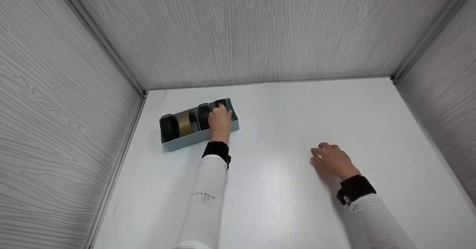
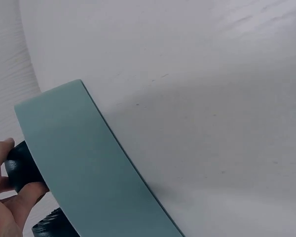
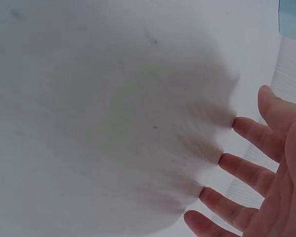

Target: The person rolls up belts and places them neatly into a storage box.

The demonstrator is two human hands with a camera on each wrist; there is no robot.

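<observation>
A grey-blue divided box (image 1: 187,141) stands on the white table at the left, with coiled belts in its compartments. My left hand (image 1: 220,122) reaches into its right end. In the left wrist view the thumb and fingers pinch a shiny black rolled belt (image 2: 22,165) that shows above the box wall (image 2: 89,148). Left of that hand are another black rolled belt (image 1: 204,116), a tan one (image 1: 185,124) and a black one (image 1: 170,127) at the far left. My right hand (image 1: 333,160) holds nothing; its spread fingertips (image 3: 227,159) rest on the table.
Grey wood-grained panels (image 1: 260,33) wall the white table (image 1: 275,159) at the back and on both sides. The box lies slantwise near the back left corner. Black bands with small cameras (image 1: 344,197) sit on both wrists.
</observation>
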